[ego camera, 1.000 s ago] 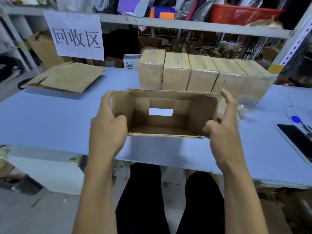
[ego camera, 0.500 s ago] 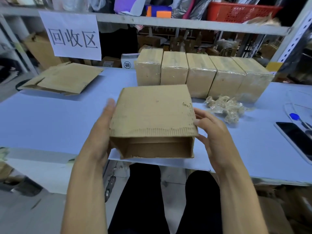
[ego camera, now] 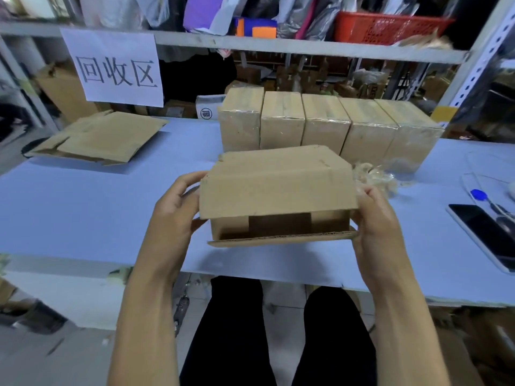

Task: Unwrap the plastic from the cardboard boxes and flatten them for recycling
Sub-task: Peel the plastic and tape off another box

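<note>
Blue table [ego camera: 83, 207], near edge: open box [ego camera: 278, 188] gripped between left hand [ego camera: 172, 215], right hand [ego camera: 376, 218].

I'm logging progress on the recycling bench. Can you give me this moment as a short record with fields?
held item: open cardboard box, unwrapped, not yet flat
left hand: grips the box's left side
right hand: grips the box's right side
still wrapped: row of five boxes at the back of the table
already flattened: cardboard sheet, far left
removed wrap: crumpled plastic, right of the held box
other: phone at the right edge
</note>
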